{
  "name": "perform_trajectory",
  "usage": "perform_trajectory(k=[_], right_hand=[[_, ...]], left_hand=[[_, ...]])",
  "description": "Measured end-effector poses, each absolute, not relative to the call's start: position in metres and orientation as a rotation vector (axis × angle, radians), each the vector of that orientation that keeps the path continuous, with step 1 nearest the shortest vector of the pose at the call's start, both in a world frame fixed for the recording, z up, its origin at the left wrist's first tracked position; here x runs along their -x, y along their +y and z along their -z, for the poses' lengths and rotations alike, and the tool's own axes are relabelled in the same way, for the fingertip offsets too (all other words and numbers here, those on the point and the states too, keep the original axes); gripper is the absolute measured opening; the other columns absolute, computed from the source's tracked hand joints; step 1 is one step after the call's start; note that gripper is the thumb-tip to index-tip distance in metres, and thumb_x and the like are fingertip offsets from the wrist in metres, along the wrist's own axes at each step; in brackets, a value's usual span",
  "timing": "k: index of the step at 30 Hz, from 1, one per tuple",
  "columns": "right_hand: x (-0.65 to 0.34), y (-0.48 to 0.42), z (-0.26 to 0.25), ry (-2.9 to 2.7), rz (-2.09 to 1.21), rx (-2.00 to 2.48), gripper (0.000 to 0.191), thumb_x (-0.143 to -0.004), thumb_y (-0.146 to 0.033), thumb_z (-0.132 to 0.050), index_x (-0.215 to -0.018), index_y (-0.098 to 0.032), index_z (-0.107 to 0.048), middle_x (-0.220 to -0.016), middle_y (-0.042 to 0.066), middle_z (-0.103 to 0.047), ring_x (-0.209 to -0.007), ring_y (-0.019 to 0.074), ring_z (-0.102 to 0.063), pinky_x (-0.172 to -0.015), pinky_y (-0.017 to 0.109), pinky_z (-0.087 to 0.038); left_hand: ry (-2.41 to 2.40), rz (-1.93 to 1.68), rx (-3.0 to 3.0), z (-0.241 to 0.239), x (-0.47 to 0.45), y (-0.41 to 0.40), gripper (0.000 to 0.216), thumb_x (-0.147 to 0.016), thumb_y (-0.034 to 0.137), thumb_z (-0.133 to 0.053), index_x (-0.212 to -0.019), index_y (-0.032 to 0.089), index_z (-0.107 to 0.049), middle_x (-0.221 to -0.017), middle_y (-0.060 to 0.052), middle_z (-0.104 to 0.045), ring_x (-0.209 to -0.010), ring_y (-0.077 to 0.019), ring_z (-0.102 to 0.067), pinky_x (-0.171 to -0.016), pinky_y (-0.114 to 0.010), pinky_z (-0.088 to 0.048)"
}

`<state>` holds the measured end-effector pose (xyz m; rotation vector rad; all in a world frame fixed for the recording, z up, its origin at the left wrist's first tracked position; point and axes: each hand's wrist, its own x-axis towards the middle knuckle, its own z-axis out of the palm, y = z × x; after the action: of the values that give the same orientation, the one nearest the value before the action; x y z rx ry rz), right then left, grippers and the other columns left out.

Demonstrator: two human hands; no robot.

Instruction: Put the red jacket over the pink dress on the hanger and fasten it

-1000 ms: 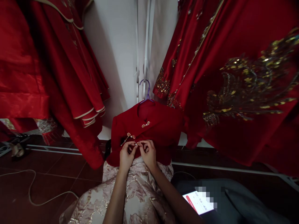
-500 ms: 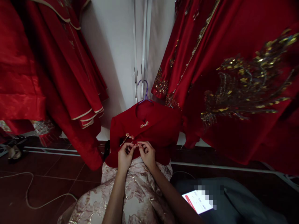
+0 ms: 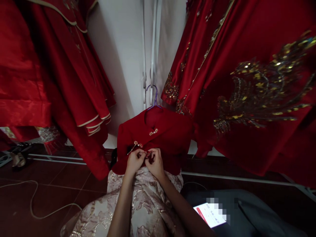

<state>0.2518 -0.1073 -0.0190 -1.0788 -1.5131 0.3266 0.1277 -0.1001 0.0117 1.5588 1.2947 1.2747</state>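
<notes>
A small red jacket (image 3: 170,131) on a purple hanger (image 3: 153,97) lies over a pale pink and gold brocade skirt (image 3: 145,207) in front of me. Pearl clasps run down its front: one (image 3: 153,132) near the collar, one (image 3: 137,144) lower. My left hand (image 3: 134,162) and my right hand (image 3: 155,162) meet at the lowest pearl clasp (image 3: 148,153), fingers pinched on it and on the jacket's front edge.
Red satin garments (image 3: 61,75) hang at the left. A red gown with gold sequin embroidery (image 3: 259,85) hangs at the right. A white wall with a rail (image 3: 149,49) stands behind. A white cord (image 3: 34,204) lies on the dark red floor. A lit phone screen (image 3: 209,214) rests on grey cloth at lower right.
My two hands have drawn closer together over the lowest clasp, fingers now touching. The jacket has stayed in place.
</notes>
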Motion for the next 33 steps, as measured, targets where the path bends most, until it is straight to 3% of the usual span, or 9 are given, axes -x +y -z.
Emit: perform_trajectory(k=[8,16,19,27,33], right_hand=[[-0.253,-0.105,0.026,-1.341,-0.313,1.131,0.018,-0.072,-0.015,-0.053,-0.088,-0.019,-0.047,-0.073,-0.003,-0.043,-0.059,0.0107,-0.042,-0.056,0.023,-0.038],[-0.254,-0.111,0.023,-1.297,-0.362,1.076,0.015,-0.071,-0.013,-0.047,-0.083,-0.02,-0.043,-0.076,-0.001,-0.043,-0.059,0.0105,-0.042,-0.054,0.022,-0.037],[-0.256,-0.112,0.025,-1.299,-0.386,1.068,0.017,-0.068,-0.012,-0.045,-0.082,-0.021,-0.042,-0.074,-0.002,-0.042,-0.059,0.011,-0.041,-0.054,0.023,-0.036],[-0.26,-0.113,0.029,-1.178,-0.332,1.082,0.01,-0.073,-0.014,-0.035,-0.079,-0.022,-0.037,-0.074,0.0,-0.041,-0.069,0.0149,-0.043,-0.066,0.027,-0.037],[-0.259,-0.111,0.032,-1.152,-0.386,1.076,0.008,-0.074,-0.015,-0.035,-0.078,-0.021,-0.038,-0.069,-0.002,-0.039,-0.061,0.0136,-0.038,-0.06,0.025,-0.033]], left_hand=[[1.4,-1.424,-1.38,-0.013,-0.16,-0.083,0.01,-0.067,0.019,-0.056,-0.074,0.015,-0.063,-0.072,-0.003,-0.065,-0.067,-0.0128,-0.06,-0.067,-0.024,-0.046],[1.226,-1.686,-0.668,-0.007,-0.154,-0.086,0.032,-0.07,0.036,-0.06,-0.092,0.013,-0.057,-0.077,-0.002,-0.062,-0.047,-0.0049,-0.049,-0.043,-0.018,-0.042],[1.174,-1.707,-0.602,-0.008,-0.151,-0.087,0.034,-0.068,0.035,-0.064,-0.093,0.013,-0.059,-0.084,-0.004,-0.063,-0.049,-0.0037,-0.051,-0.046,-0.018,-0.046],[1.202,-1.709,-0.488,-0.011,-0.154,-0.086,0.046,-0.062,0.033,-0.073,-0.099,0.014,-0.053,-0.075,-0.001,-0.063,-0.047,-0.0049,-0.053,-0.044,-0.019,-0.05],[1.082,-1.682,-0.463,-0.014,-0.147,-0.088,0.042,-0.056,0.025,-0.077,-0.091,0.014,-0.057,-0.071,0.001,-0.061,-0.048,-0.0038,-0.053,-0.042,-0.014,-0.046]])
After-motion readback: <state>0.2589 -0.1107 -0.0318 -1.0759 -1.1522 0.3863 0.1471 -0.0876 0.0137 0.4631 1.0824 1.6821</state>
